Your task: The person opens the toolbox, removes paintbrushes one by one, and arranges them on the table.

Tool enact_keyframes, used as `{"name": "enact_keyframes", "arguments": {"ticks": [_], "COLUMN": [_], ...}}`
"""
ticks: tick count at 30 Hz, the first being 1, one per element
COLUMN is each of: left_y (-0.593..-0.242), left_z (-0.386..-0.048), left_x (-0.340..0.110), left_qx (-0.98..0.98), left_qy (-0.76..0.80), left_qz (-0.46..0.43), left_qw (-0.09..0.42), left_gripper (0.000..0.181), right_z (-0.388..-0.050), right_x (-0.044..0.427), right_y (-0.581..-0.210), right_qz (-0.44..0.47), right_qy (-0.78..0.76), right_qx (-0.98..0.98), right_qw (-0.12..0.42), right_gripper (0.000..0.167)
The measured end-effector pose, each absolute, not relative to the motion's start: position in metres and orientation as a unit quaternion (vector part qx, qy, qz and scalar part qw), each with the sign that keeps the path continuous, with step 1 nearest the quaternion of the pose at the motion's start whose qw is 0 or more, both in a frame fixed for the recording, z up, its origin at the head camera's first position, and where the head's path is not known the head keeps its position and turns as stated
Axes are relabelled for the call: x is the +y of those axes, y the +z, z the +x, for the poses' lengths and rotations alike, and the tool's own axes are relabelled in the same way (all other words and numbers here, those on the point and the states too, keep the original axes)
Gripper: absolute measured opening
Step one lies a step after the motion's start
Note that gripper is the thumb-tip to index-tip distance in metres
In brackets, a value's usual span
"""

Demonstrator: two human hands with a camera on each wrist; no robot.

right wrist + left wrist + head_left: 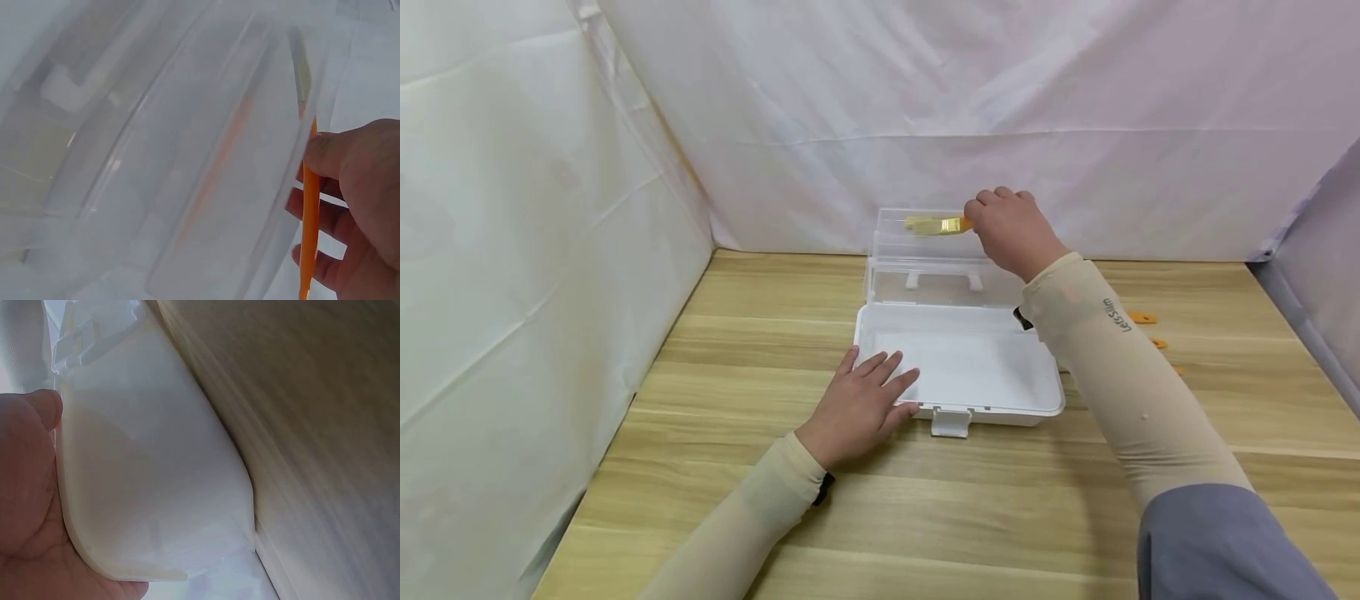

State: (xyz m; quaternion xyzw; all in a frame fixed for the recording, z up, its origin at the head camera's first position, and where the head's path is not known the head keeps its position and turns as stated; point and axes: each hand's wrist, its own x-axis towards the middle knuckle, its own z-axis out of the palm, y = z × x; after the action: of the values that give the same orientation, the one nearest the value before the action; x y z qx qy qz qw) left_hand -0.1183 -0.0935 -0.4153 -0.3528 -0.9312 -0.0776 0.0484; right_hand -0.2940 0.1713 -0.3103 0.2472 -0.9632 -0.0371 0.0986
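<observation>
A white plastic box (970, 367) stands on the table with its clear lid (895, 244) swung up at the back. My left hand (859, 408) rests on the box's front left corner, fingers spread over the rim. In the left wrist view, its thumb and palm lie along the top edge of the white side wall (150, 469). My right hand (1017, 232) holds a paintbrush (936, 226) by its orange handle (309, 219), near the raised lid's upper right part. The pale bristles point left. From the right wrist, the handle shows between thumb and fingers, beside the clear lid (206, 156).
Orange handle ends (1142, 317) of several other items lie right of the box, mostly hidden behind my right forearm. A clear latch (951, 422) hangs at the box's front. White cloth (985, 100) walls the wooden table (760, 333) at the back and left.
</observation>
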Motion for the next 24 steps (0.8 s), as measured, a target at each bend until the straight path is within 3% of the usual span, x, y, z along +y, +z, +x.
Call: {"name": "enact_keyframes", "arguments": {"ticks": [12,24], "left_y": [-0.414,-0.415], "left_z": [-0.12,-0.126], "left_x": [-0.094,-0.094], "left_qx": [-0.93,-0.928], "left_qy": [-0.075,-0.077], "left_qz": [-0.356,-0.363], "left_qw": [0.049,0.048], "left_gripper": [0.05,0.051], "right_z": [-0.269,-0.216], "right_x": [0.17,0.195], "right_y": [-0.295,-0.28], "right_qz": [0.242,0.217], "right_qy": [-0.029,-0.019], "right_qx": [-0.961,-0.967], "right_qw": [0.129,0.134], "right_gripper": [0.029,0.017]}}
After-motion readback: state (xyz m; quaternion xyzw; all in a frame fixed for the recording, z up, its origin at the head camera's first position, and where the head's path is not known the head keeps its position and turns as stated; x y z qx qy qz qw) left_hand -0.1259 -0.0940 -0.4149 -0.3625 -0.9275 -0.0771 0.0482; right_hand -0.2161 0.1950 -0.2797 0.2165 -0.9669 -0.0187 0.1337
